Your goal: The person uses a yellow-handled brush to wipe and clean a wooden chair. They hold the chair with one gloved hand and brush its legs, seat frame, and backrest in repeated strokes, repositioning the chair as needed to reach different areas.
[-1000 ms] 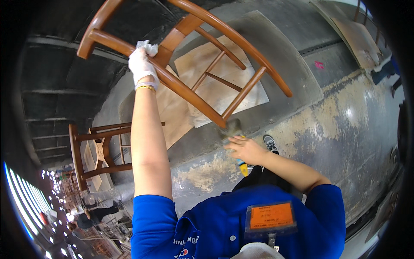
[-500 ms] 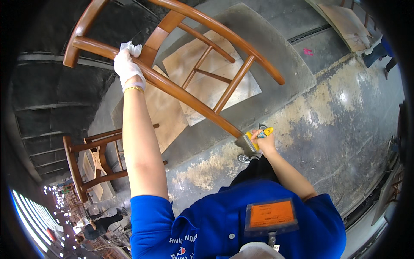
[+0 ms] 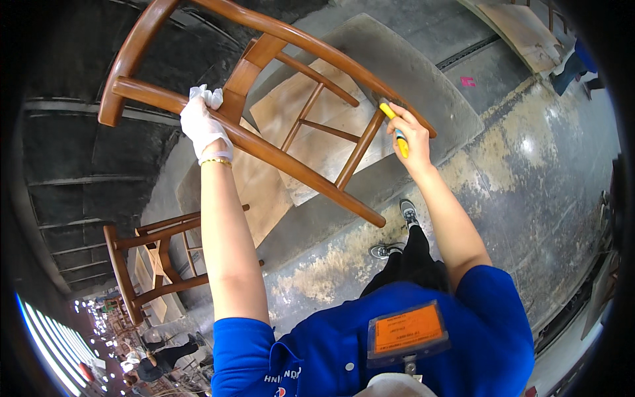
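Note:
A glossy brown wooden chair frame (image 3: 294,167) hangs tilted in front of me, its legs and rungs toward the right. My left hand (image 3: 202,122), in a thin white glove, is closed around its near rail, close to the broad flat crosspiece. Bare and ungloved, my right hand (image 3: 411,140) grips a flat brush with a yellow handle (image 3: 387,111). The brush is at the far leg, near where a rung joins it; fingers and handle hide most of the bristles.
Tan boards (image 3: 259,182) lie beneath the frame on a grey platform (image 3: 423,76). Another wooden chair frame (image 3: 122,271) stands at left. One person (image 3: 165,360) is at lower left, another (image 3: 574,69) at upper right. A board-topped table (image 3: 519,33) stands far right.
My right hand has carried the brush up and away from the near leg's end to the far leg. My left hand keeps its hold on the chair frame.

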`<state>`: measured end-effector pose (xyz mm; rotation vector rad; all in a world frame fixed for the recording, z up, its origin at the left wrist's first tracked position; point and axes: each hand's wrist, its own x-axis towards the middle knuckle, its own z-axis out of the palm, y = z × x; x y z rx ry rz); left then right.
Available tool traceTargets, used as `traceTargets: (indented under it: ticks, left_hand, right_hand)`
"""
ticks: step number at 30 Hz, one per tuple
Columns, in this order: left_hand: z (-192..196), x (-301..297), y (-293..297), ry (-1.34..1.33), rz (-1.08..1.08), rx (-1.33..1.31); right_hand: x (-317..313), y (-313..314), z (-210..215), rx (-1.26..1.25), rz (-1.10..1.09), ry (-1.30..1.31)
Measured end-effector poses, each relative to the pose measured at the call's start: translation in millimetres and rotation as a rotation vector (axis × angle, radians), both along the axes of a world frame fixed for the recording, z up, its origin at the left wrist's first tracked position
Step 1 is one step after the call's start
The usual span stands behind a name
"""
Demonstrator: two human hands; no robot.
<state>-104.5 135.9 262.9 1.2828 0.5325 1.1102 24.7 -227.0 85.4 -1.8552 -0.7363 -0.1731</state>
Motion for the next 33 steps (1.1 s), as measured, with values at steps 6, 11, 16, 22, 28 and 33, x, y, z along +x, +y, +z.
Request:
traceTargets:
  ticks: [6, 11, 16, 22, 28, 33]
  left_hand:
    - [0.3, 2.4, 3.1, 0.027, 0.022, 0.018]
    - [4.9, 6.3, -2.7, 0.026, 0.009, 0.022]
    - [7.9, 7.7, -9.4, 0.033, 0.045, 0.006]
    - [9.9, 9.2, -12.2, 0.057, 0.034, 0.052]
    - [13.1, 10.4, -15.1, 0.06, 0.084, 0.01]
    - [10.4, 9.0, -12.5, 0.055, 0.05, 0.064]
  right_hand:
    - [-26.8, -13.0, -18.5, 0.011, 0.736, 0.295]
    - [89.2, -55.4, -59.3, 0.447, -0.009, 0.554]
    - [115.7, -62.6, -77.2, 0.009, -0.716, 0.776]
    - [148.4, 34.1, -24.3, 0.891, 0.255, 0.907]
    - [115.6, -46.9, -72.9, 0.785, -0.234, 1.223]
    - [90.9, -31.2, -105.8, 0.545, -0.556, 0.689]
